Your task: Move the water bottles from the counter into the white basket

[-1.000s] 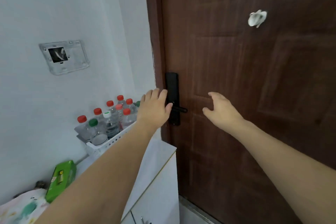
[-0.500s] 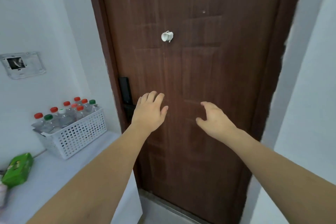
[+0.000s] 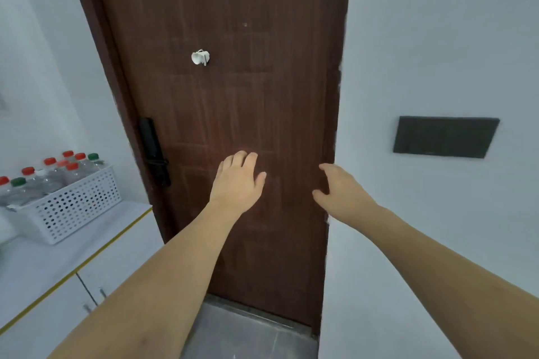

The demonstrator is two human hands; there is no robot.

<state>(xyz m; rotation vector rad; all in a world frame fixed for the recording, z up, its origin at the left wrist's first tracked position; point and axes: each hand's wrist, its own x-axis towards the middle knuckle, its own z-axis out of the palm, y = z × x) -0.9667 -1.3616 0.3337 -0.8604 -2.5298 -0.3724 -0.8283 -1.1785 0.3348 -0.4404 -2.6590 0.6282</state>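
Note:
The white perforated basket [image 3: 73, 207] stands on the white counter [image 3: 58, 253] at the far left. Several clear water bottles [image 3: 52, 175] with red and green caps stand upright inside it. My left hand [image 3: 237, 181] hovers in front of the brown door, fingers apart, holding nothing, well right of the basket. My right hand [image 3: 339, 192] is near the door's right edge, fingers spread and empty. No bottle shows on the counter outside the basket.
A brown door [image 3: 233, 96] with a black lock handle [image 3: 154, 151] and a small white hook [image 3: 200, 57] fills the middle. A dark panel [image 3: 444, 137] hangs on the right wall. Grey floor [image 3: 248, 335] lies below the door.
The view has swung to the right: the basket and counter slid to the left edge, the door moved to the centre, and the right wall came into sight. Both hands stayed empty.

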